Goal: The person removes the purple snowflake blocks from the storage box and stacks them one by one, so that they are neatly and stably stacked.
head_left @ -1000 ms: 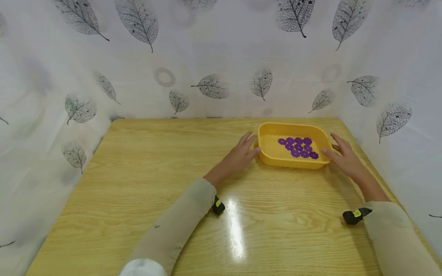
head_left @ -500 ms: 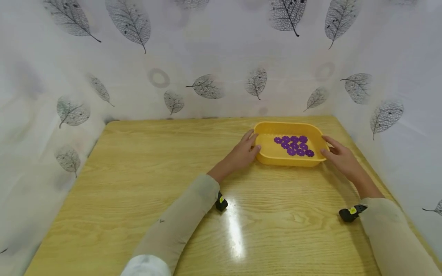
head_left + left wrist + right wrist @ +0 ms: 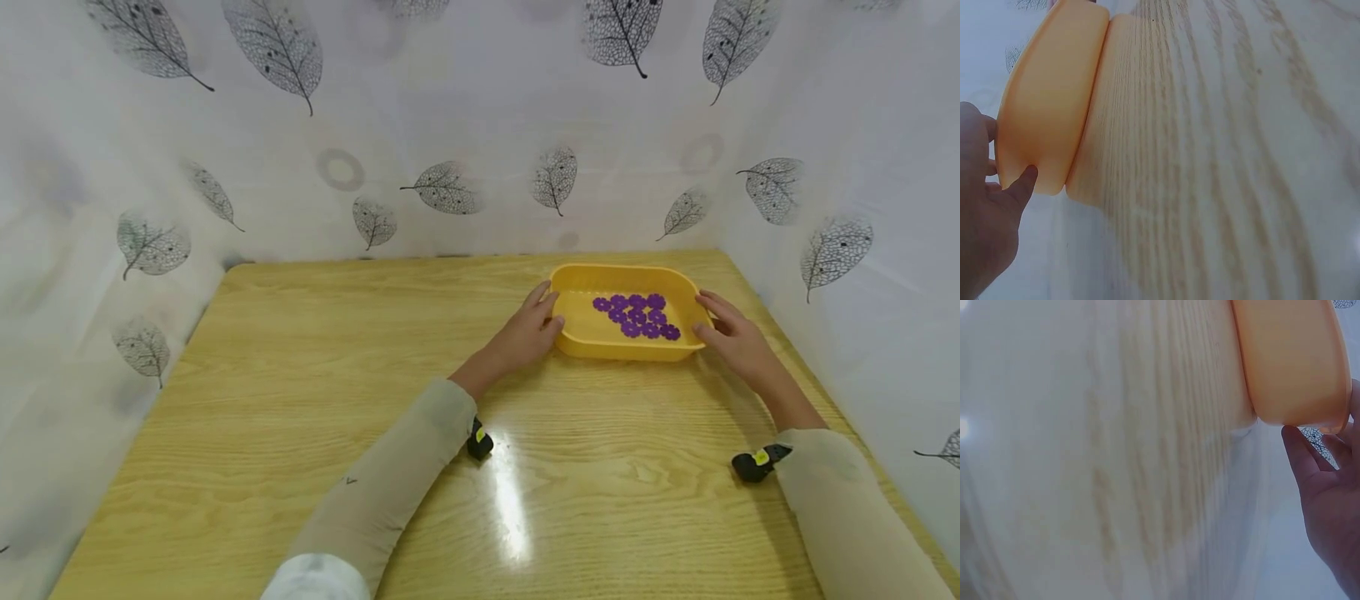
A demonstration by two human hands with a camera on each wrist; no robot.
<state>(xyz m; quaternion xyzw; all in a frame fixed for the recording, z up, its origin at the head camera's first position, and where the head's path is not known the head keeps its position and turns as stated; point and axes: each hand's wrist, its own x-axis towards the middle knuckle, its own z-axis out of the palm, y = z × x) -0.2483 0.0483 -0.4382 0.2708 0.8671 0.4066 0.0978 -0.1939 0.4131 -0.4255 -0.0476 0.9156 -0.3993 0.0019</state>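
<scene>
A shallow yellow plastic tray (image 3: 626, 350) with rounded corners sits at the back right of the table. Inside it lie several purple flower-shaped discs (image 3: 636, 317), grouped on the tray's floor. My left hand (image 3: 521, 337) holds the tray's left end, with the thumb on the near side and the fingers at the rim. At the opposite end my right hand (image 3: 738, 342) grips the tray, its thumb near the front corner. The left wrist view shows the left thumb pressed to the outer wall (image 3: 1047, 112). The discs are hidden in both wrist views.
The tray rests on a wood-grain table (image 3: 322, 350) whose right edge runs close beside my right hand. A white curtain (image 3: 480, 108) printed with grey leaves hangs behind the table and along both sides.
Both hands have closed in on the tray's ends; the right fingers, apart from the wall a second ago, now hold it. The head view has shifted slightly; the tray stays put.
</scene>
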